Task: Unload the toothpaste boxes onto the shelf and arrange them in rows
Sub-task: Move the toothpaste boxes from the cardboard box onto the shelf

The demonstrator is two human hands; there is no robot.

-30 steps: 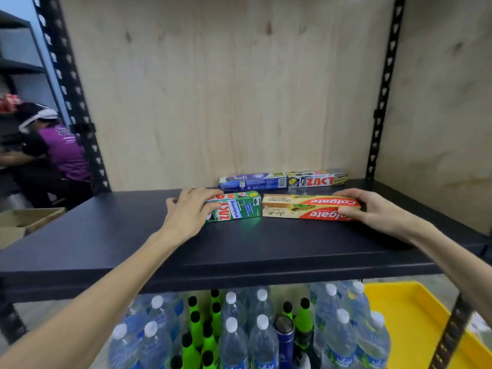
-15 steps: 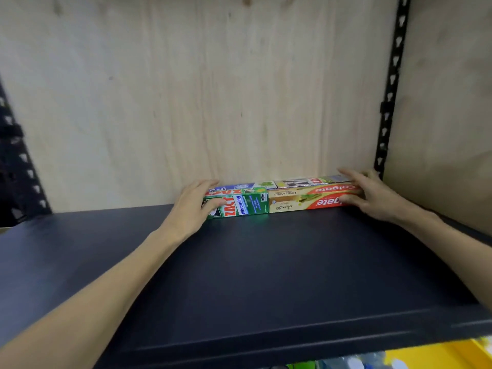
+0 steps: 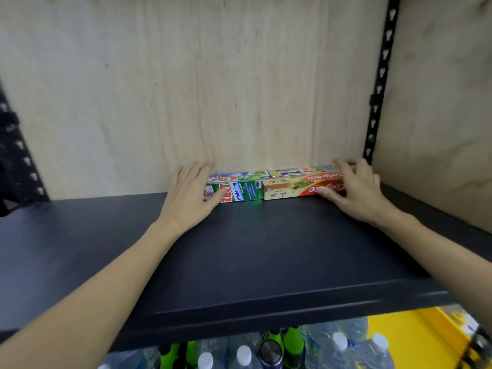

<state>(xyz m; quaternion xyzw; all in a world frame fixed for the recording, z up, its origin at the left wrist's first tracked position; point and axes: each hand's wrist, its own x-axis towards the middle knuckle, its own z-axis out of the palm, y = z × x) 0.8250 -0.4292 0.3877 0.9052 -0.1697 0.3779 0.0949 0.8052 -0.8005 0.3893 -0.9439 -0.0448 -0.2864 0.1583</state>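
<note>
Fingers, left: your left hand [image 3: 190, 193] lies flat and spread on the near end of the green Zact box [image 3: 239, 191]; fingers [image 3: 198, 170] reach to the back wall, gripping nothing.
Fingers, right: your right hand [image 3: 355, 189] is likewise spread and pressing, not clasping; fingertips [image 3: 323, 191] rest on the front face of the Colgate box [image 3: 298, 187], the rest drape over its right end.
Change: a second ago the front pair sat mid-shelf, apart from the back pair; half a second ago they were nearly home. Now they are pushed against the back row, with no visible gap.
Meaning: judged, the second row is seated; this push looks finished, so you can release and fetch more stock.
Position: all four boxes lie at the rear of the dark shelf [image 3: 253, 262], right of centre, by the plywood back wall [image 3: 213, 89].
Appearance, front row: green Zact and beige-and-red Colgate lie end to end, touching, print upside down to you.
Appearance, back row: blue box [image 3: 234, 174] and white Zact box [image 3: 290, 171] are only visible as top strips.
Alignment: front faces look flush; the left end is hidden under your hand.
Below: bottles [image 3: 243, 354] and a yellow tray [image 3: 415, 339].
</note>
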